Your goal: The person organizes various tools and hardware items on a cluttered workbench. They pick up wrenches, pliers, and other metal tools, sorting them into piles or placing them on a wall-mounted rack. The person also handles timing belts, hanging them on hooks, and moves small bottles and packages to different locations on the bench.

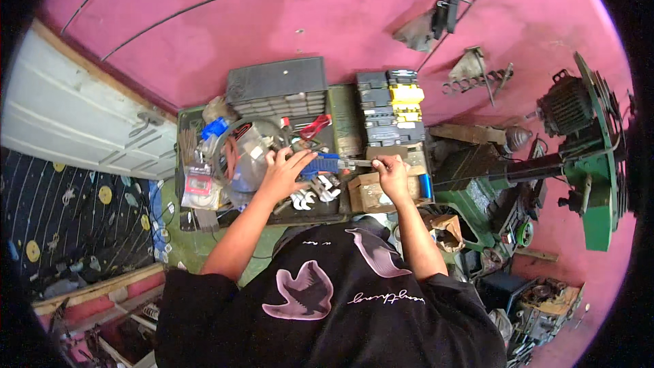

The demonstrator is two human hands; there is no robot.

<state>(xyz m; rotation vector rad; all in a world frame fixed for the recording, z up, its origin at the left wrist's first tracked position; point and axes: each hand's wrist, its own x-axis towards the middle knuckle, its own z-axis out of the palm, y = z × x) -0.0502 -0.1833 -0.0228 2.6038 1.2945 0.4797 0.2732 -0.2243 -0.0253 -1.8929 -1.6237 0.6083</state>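
tool ends (354, 162) hidden under right hand (393, 172) — spanners (315, 194) too small to tell.

A single head view looks steeply down from above the person, over the black shirt (327, 300) to a cluttered bench (340, 215) set against a pink wall (286, 20). The bench sits mid-frame, within arm's reach. The fisheye bends straight edges near the rim (the white door (75, 123) at left curves), and the corners go black.
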